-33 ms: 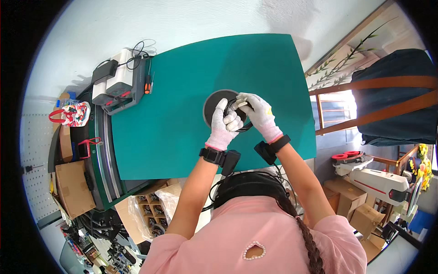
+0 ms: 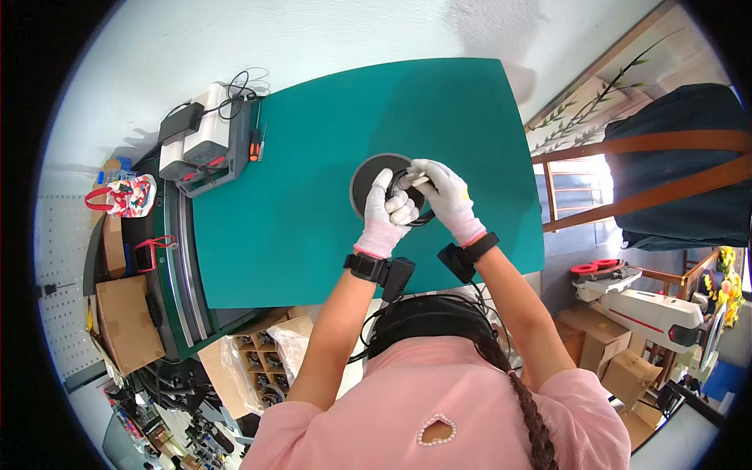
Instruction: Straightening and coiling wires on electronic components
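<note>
A coiled black cable (image 2: 424,220) is held above a round dark grey disc (image 2: 362,188) lying on the green work surface. My left hand (image 2: 383,218), in a white glove, is closed around the near-left side of the coil, thumb pointing up along it. In its own white glove, my right hand (image 2: 445,196) is closed in a pinch at the far-right side of the coil. Between those fingertips shows a small pale piece (image 2: 421,180), which looks like the cable's end. The fingers partly cover the coil and the disc.
The green table mat (image 2: 298,204) spreads around the hands. At the far left stand white-and-grey devices (image 2: 205,137) with a black adapter and wires, beside two screwdrivers (image 2: 254,146). A dark cloth bag (image 2: 681,164) is at the right, cardboard boxes (image 2: 129,321) at the lower left.
The fingertips of my right hand have shifted slightly over the pale piece, so less of it shows. Everything else stays put.
</note>
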